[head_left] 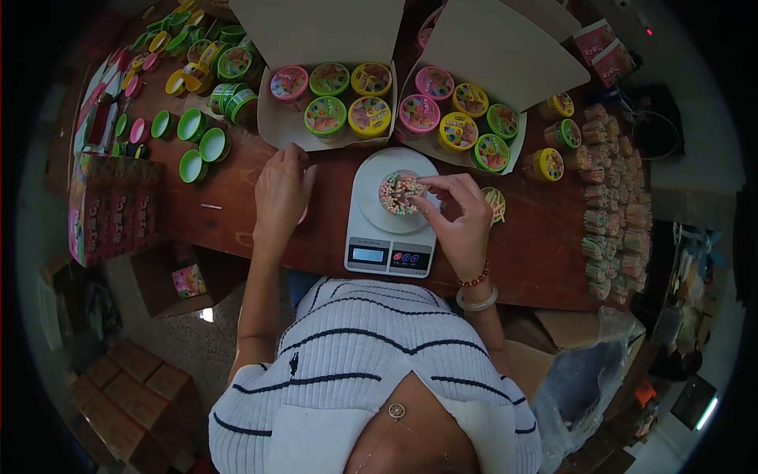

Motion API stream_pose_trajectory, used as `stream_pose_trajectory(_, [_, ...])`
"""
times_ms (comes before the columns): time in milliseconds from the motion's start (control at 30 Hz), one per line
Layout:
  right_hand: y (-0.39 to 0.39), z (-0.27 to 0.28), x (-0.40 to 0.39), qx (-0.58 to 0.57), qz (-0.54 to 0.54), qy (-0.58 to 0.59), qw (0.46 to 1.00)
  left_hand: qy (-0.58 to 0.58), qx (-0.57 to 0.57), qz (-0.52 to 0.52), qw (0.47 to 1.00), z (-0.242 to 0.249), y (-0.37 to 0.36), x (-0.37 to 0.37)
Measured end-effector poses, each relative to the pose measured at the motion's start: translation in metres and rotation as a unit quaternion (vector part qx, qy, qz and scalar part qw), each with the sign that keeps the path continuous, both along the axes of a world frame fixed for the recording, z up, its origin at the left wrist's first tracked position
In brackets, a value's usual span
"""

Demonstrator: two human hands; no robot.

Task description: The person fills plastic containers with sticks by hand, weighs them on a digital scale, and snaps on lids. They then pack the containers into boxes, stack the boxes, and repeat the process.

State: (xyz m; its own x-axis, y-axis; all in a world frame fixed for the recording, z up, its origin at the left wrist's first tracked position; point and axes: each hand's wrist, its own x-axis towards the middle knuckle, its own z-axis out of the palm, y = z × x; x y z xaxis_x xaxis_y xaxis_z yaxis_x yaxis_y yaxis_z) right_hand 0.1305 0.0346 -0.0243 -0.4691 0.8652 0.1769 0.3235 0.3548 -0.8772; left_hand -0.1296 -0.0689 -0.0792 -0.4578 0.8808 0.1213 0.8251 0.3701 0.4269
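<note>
A round cup (399, 194) packed with thin, colourful-tipped sticks stands on the white plate of a digital kitchen scale (365, 229). At the cup's right rim, my right hand (458, 212) has its thumb and forefinger bent together. Whether a single stick is between the fingertips cannot be made out. My left hand (283, 189) is left of the scale, back upward, fingers bent and thumb apart, near the front of a box. Part of a small pink thing (304, 213) shows beside that wrist, mostly hidden. A green-rimmed lid or cup with sticks (494, 204) lies behind my right hand.
Two open cartons (328, 142) (505, 164) hold several lidded cups at the back. Green cups (215, 144) and loose lids (175, 82) spread at the left, beside a printed box (114, 207). Stick bundles (604, 221) line the right edge; lidded cups (548, 164) stand near them.
</note>
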Motion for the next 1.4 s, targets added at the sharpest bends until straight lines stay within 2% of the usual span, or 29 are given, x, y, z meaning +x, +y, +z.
stream_pose_trajectory(133, [0.002, -0.019, 0.006, 0.058, 0.027, -0.054, 0.996, 0.022, -0.047, 0.04, 0.998, 0.001, -0.003, -0.008])
stream_pose_trajectory(167, [0.0, -0.017, 0.008, 0.045, 0.015, -0.035, 0.998, 0.023, -0.047, 0.04, 0.998, 0.002, -0.003, -0.007])
stream_pose_trajectory(233, [0.002, -0.015, 0.018, 0.04, -0.031, -0.014, 0.999, 0.042, -0.123, 0.054, 0.99, 0.001, 0.001, 0.0])
stream_pose_trajectory(333, [0.019, -0.026, 0.057, 0.002, -0.115, -0.018, 0.993, -0.024, -0.088, 0.033, 0.995, -0.025, 0.004, -0.006])
stream_pose_trajectory(433, [0.029, -0.025, 0.094, 0.069, -0.091, -0.135, 0.984, -0.015, -0.063, 0.001, 0.998, -0.028, 0.006, -0.007])
stream_pose_trajectory(567, [0.025, -0.022, 0.109, 0.143, -0.03, -0.169, 0.975, -0.022, -0.051, -0.034, 0.998, -0.007, 0.008, -0.007])
stream_pose_trajectory(633, [0.023, -0.028, 0.112, 0.151, -0.013, -0.18, 0.972, -0.133, 0.001, -0.031, 0.991, 0.015, 0.008, -0.002])
stream_pose_trajectory(667, [0.023, -0.037, 0.117, 0.15, -0.014, -0.18, 0.972, -0.133, 0.0, -0.032, 0.991, 0.028, 0.009, 0.003])
stream_pose_trajectory(733, [0.027, -0.057, 0.126, 0.176, -0.007, -0.145, 0.974, -0.28, 0.115, -0.036, 0.952, 0.054, 0.012, 0.02])
stream_pose_trajectory(767, [0.028, -0.059, 0.125, 0.176, -0.004, -0.143, 0.974, -0.278, 0.116, -0.033, 0.953, 0.062, 0.015, 0.027])
stream_pose_trajectory(833, [0.028, -0.061, 0.124, 0.178, -0.028, -0.127, 0.975, -0.281, 0.178, -0.13, 0.934, 0.072, 0.019, 0.043])
stream_pose_trajectory(867, [0.028, -0.059, 0.122, 0.178, -0.026, -0.126, 0.976, -0.246, 0.178, -0.159, 0.94, 0.076, 0.023, 0.049])
stream_pose_trajectory(1067, [0.029, -0.039, 0.108, 0.19, -0.085, -0.053, 0.977, -0.139, 0.174, -0.231, 0.947, 0.054, 0.034, 0.058])
stream_pose_trajectory(1133, [0.025, -0.033, 0.101, 0.164, -0.139, 0.012, 0.976, -0.143, 0.179, -0.225, 0.947, 0.052, 0.036, 0.058])
stream_pose_trajectory(1233, [0.018, -0.021, 0.079, 0.101, -0.146, 0.061, 0.982, -0.146, 0.165, -0.211, 0.952, 0.05, 0.031, 0.059])
stream_pose_trajectory(1300, [0.019, -0.014, 0.062, 0.119, -0.118, 0.063, 0.984, -0.11, 0.201, -0.233, 0.945, 0.048, 0.033, 0.058])
stream_pose_trajectory(1400, [0.018, -0.01, 0.039, 0.127, -0.071, 0.072, 0.987, -0.116, 0.174, -0.231, 0.95, 0.038, 0.032, 0.059])
